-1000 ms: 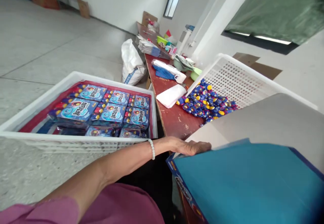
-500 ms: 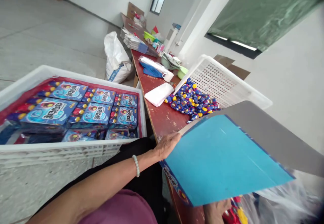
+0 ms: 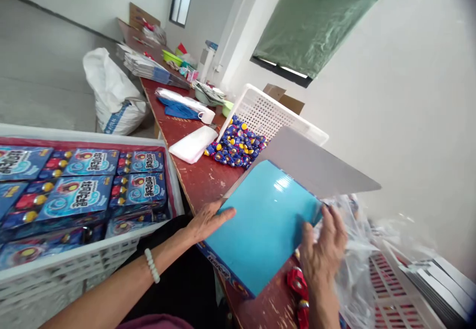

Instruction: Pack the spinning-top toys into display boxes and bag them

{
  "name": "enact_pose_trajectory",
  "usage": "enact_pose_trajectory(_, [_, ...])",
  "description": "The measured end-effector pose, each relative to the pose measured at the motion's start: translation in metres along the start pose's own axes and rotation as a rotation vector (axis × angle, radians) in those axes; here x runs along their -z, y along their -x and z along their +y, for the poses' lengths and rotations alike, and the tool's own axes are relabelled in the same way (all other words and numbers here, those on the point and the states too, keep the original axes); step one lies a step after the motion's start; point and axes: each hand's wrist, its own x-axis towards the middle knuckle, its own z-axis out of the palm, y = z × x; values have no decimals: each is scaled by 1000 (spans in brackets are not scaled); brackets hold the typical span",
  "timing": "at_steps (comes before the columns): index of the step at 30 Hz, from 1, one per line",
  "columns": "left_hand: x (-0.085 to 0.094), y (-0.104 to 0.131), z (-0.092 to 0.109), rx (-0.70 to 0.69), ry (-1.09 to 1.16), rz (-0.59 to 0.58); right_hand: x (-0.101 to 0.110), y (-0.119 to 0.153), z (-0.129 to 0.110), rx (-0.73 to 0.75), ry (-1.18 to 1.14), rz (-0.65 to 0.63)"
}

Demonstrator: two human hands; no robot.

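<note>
My left hand (image 3: 205, 222) is gripping a blue carton (image 3: 256, 225)

I am clasping the carton's left edge, my thumb lying on its blue panel and my fingers wrapping the side. My right hand (image 3: 323, 249) is curving around the far right corner; whether it is pinching the board, I cannot tell. The carton is sitting between my hands, over the near part of the red table (image 3: 195, 183), with its grey flap (image 3: 305, 165) standing open behind. Blue and yellow pieces (image 3: 241, 143) are lying heaped beyond it, spilling from a white basket (image 3: 286, 116). Red pieces (image 3: 297, 282) are lying just beside my right hand, and clear plastic (image 3: 355, 257) is bunching to its right. At my left, a white crate (image 3: 173, 183) is holding printed packs (image 3: 80, 192).
</note>
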Motion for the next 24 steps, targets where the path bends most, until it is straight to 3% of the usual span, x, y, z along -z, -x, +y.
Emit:
enact_pose_trajectory(1, [0,1,1,-6,4,-9,-3,-9,-1,93,48,-74])
enact_pose_trajectory(3, [1,2,1,-37,24,-21,-13,-24,0,123,77,-165])
enact_pose_trajectory(7, [-2,5,-4,-111,81,17,-26,-45,9,-23,-80,-289])
enact_pose_trajectory(12, [-5,5,-10,-157,81,45,-20,-70,21,-273,-442,-691])
enact_pose_trajectory(14, [-6,5,-11,-171,51,54,-20,-76,23,-317,-545,-792])
enact_pose_trajectory(16, [-7,4,-13,-194,-2,92,-24,-75,25,-403,-662,-813])
enact_pose_trajectory(19, [-12,1,-22,-194,-172,180,-39,-61,30,-567,-739,-732])
enact_pose_trajectory(24, [-28,-11,-47,-184,-519,254,-69,-28,42,-545,-536,-570])
